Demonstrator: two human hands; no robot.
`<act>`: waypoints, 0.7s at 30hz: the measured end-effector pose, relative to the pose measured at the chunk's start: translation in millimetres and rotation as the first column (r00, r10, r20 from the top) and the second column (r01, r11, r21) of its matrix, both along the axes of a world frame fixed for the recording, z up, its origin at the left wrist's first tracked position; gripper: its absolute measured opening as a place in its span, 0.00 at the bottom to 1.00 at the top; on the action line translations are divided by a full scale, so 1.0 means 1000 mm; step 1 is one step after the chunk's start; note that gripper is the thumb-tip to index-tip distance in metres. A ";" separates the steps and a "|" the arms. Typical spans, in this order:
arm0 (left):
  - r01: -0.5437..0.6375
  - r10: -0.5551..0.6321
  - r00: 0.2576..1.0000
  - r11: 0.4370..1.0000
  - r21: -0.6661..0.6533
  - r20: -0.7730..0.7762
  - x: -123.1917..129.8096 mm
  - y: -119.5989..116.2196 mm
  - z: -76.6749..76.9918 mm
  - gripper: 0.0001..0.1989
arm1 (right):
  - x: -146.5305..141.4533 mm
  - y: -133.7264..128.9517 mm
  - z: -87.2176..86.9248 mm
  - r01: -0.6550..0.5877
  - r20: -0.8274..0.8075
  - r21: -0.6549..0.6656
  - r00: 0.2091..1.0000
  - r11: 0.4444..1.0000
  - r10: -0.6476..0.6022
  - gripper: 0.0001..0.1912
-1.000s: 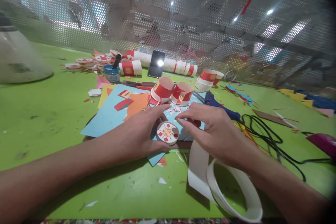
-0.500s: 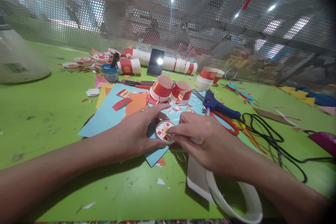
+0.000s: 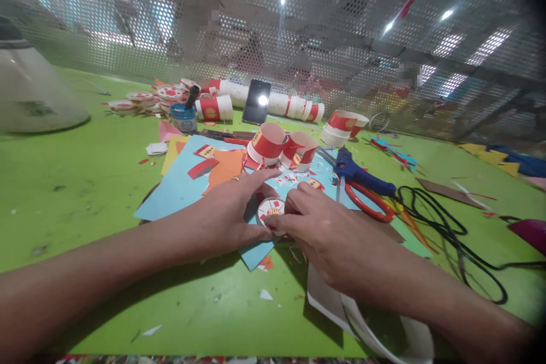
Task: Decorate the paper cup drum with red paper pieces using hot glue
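A small round paper-cup base [image 3: 273,205] with red pieces and a yellow patterned centre is between my hands. My left hand [image 3: 232,210] curves around its left side, thumb at the near rim and index finger stretched out above it. My right hand [image 3: 318,224] comes from the right with its fingers curled, one fingertip pressed on the face of the base. Whatever that hand may pinch is hidden. Under them lies a light blue paper sheet [image 3: 170,196]. Just beyond stand two red-and-white cut cup pieces [image 3: 268,145] among paper scraps.
A blue glue gun [image 3: 367,173] and orange-handled scissors [image 3: 371,207] lie at right, beside a black cable [image 3: 443,227]. Further back are a phone [image 3: 256,101], stacked paper cups [image 3: 215,108] and a blue jar [image 3: 183,118]. A white paper strip [image 3: 362,324] lies near the front edge.
The right fingertip has shifted left across the face of the base and now presses nearer its lower left. My left hand keeps its place around it. The whole view has shifted slightly.
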State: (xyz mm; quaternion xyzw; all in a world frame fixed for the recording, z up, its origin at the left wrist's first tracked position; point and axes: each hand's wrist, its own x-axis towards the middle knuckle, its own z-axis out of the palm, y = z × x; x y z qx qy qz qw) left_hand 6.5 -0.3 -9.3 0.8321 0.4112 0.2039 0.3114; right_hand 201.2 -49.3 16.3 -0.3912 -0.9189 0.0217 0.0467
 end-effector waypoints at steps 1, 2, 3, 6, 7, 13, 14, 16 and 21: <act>0.009 -0.009 1.000 1.000 0.005 0.004 0.000 0.000 0.000 0.43 | 0.000 0.000 -0.001 0.001 0.005 0.002 1.000 1.000 -0.001 0.18; 0.017 -0.017 1.000 1.000 0.012 0.007 -0.001 0.000 0.000 0.43 | 0.000 0.000 -0.001 0.000 0.007 0.004 1.000 1.000 -0.001 0.18; 0.022 -0.022 1.000 1.000 0.020 0.007 -0.001 0.001 0.000 0.43 | -0.001 0.000 -0.001 -0.002 0.008 0.010 1.000 1.000 0.001 0.19; 0.023 -0.023 1.000 1.000 0.021 0.006 -0.001 0.001 0.000 0.43 | -0.001 0.000 -0.002 -0.007 0.003 0.036 1.000 0.999 0.007 0.19; 0.020 -0.020 1.000 1.000 0.016 0.005 -0.001 0.001 0.000 0.43 | -0.001 -0.001 -0.002 -0.007 -0.002 0.042 1.000 0.999 0.007 0.18; 0.012 -0.012 1.000 1.000 0.003 0.005 0.000 0.000 0.001 0.43 | -0.001 -0.001 0.001 0.015 -0.066 -0.027 0.998 1.000 -0.017 0.16; 0.016 -0.016 1.000 1.000 0.001 0.010 0.000 0.000 0.001 0.43 | -0.002 0.000 0.001 0.019 -0.075 -0.034 0.997 0.999 -0.022 0.16; 0.014 -0.014 1.000 1.000 0.005 0.008 0.001 0.000 0.002 0.43 | -0.002 0.000 0.000 0.017 -0.085 -0.038 0.996 0.999 -0.020 0.17; 0.011 -0.011 1.000 0.999 0.035 -0.014 0.001 0.000 0.001 0.43 | -0.005 0.000 -0.002 0.003 -0.053 -0.019 0.999 1.000 -0.004 0.18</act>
